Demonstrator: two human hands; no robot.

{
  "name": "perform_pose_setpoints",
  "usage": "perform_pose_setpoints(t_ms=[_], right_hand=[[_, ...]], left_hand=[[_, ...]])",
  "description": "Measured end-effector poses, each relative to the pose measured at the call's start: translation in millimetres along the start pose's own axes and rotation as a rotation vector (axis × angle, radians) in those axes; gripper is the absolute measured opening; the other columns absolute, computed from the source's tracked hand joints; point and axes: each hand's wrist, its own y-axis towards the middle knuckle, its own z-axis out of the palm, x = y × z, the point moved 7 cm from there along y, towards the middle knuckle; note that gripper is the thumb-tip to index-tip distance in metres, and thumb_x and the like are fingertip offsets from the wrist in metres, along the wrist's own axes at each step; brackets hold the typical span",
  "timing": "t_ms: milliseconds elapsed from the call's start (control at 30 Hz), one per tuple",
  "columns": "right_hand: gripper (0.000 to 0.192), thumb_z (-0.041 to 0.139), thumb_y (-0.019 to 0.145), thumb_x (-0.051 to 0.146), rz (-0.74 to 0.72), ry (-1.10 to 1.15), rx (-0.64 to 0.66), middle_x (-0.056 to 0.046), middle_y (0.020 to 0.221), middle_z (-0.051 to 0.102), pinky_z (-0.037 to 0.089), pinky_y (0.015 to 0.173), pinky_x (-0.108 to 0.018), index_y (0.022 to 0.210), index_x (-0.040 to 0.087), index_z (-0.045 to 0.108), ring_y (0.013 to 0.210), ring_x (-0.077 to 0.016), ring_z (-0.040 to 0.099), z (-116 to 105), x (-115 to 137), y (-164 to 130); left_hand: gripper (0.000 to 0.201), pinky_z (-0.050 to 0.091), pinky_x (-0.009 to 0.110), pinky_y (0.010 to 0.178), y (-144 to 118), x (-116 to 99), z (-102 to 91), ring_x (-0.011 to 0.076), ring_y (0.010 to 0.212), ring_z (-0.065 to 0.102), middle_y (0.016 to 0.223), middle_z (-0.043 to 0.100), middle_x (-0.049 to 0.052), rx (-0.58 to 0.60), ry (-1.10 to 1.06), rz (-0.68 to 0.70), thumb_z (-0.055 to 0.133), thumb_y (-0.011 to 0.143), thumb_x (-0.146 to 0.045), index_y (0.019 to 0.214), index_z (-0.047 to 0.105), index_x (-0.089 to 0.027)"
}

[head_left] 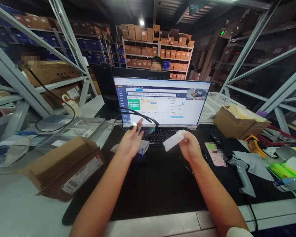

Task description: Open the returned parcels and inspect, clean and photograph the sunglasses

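My left hand (132,141) is raised just in front of the monitor, its fingers closed on what looks like a pair of black glasses (144,116). Thin dark arms of the glasses cross the lower part of the screen; the lenses are hard to make out. In my right hand (190,146), a folded white tissue (174,140) is pinched between thumb and fingers, pointing left. Both hands are apart, over the black desk mat (158,187). Behind them lies a black keyboard (159,135), partly covered. A crumpled clear plastic bag (144,144) rests beside my left wrist.
A lit monitor (162,102) stands ahead. To the left are an open cardboard box (71,168) and clear trays (88,126). On the right lie a phone (215,154), a barcode scanner (243,176), a tape dispenser (255,146) and another carton (236,123). Two people are beyond.
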Motion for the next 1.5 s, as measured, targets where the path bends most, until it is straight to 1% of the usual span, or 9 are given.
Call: perform_pose_setpoints(t_ms=[233,400,533,667,867,1067,1233,1367,1500], right_hand=[[0.053,0.069,0.071,0.046,-0.157,-0.139,0.108,0.001,0.055,0.028,0.035,0.059,-0.034,0.044,0.022,0.030,0.056,-0.0146,0.028,10,15,-15],[0.045,0.060,0.074,0.044,-0.109,-0.484,0.482,-0.001,0.053,0.033,0.027,0.056,-0.033,0.043,0.022,0.036,0.055,-0.0159,0.034,29,10,-26],[0.040,0.056,0.070,0.024,-0.137,-0.622,0.639,0.002,0.052,0.028,0.022,0.056,-0.032,0.044,0.021,0.026,0.053,-0.0126,0.028,42,20,-37],[0.029,0.046,0.063,0.013,-0.357,-0.862,0.796,0.001,0.057,0.033,0.028,0.062,-0.032,0.052,0.021,0.021,0.061,-0.0144,0.034,68,29,-61],[0.031,0.048,0.059,0.009,-0.500,-0.998,0.851,0.001,0.055,0.033,0.035,0.068,-0.033,0.053,0.022,0.020,0.065,-0.0172,0.035,91,13,-77],[0.031,0.058,0.085,0.034,-0.068,-0.863,0.814,0.000,0.071,0.055,0.044,0.087,-0.037,0.059,0.020,0.047,0.073,-0.0171,0.050,57,-7,-38],[0.079,0.038,0.082,0.087,0.466,-0.310,0.559,-0.009,0.086,0.072,0.048,0.088,-0.039,0.085,0.016,0.072,0.089,-0.0247,0.066,15,-32,-12],[0.050,0.080,0.068,0.062,0.650,-0.271,0.521,-0.003,0.069,0.066,0.044,0.063,-0.025,0.075,0.013,0.073,0.064,-0.0144,0.058,10,-57,-17],[0.041,0.086,0.062,0.050,0.617,-0.272,0.466,0.000,0.059,0.058,0.031,0.051,-0.023,0.067,0.012,0.069,0.053,-0.0094,0.046,9,-62,-11]], left_hand=[[0.026,0.048,0.041,0.102,-26,58,21.5,0.0273,0.124,0.062,0.123,0.071,0.008,0.289,-0.003,-0.393,0.075,0.085,-0.039,0.103,0.073,-0.021],[0.037,0.041,0.051,0.108,-38,60,35.9,0.0350,0.131,0.056,0.138,0.064,0.008,0.516,-0.035,-0.418,0.084,0.073,-0.049,0.101,0.074,-0.026],[0.037,0.045,0.049,0.102,-37,55,31.4,0.0355,0.126,0.059,0.140,0.063,0.008,0.522,0.016,-0.405,0.085,0.071,-0.048,0.100,0.075,-0.027],[0.042,0.047,0.048,0.102,-37,65,19.4,0.0326,0.115,0.066,0.127,0.070,0.007,0.476,0.057,-0.451,0.085,0.069,-0.050,0.101,0.074,-0.026],[0.036,0.047,0.051,0.108,-26,62,6.8,0.0345,0.117,0.066,0.102,0.077,0.008,0.361,0.069,-0.358,0.078,0.077,-0.046,0.101,0.072,-0.020],[0.036,0.052,0.047,0.102,-15,38,3.5,0.0327,0.107,0.071,0.101,0.078,0.008,0.304,0.107,-0.213,0.084,0.069,-0.043,0.094,0.075,-0.019],[0.041,0.055,0.040,0.085,-26,30,18.0,0.0363,0.106,0.070,0.110,0.076,0.016,0.626,0.476,-0.183,0.088,0.067,-0.042,0.098,0.078,-0.016],[0.040,0.053,0.041,0.088,-39,35,30.3,0.0387,0.114,0.066,0.117,0.073,0.018,0.877,0.805,-0.210,0.083,0.074,-0.044,0.104,0.080,-0.017],[0.042,0.051,0.043,0.095,-41,29,35.4,0.0366,0.112,0.066,0.120,0.072,0.017,0.958,0.932,-0.148,0.082,0.075,-0.048,0.105,0.080,-0.019]])
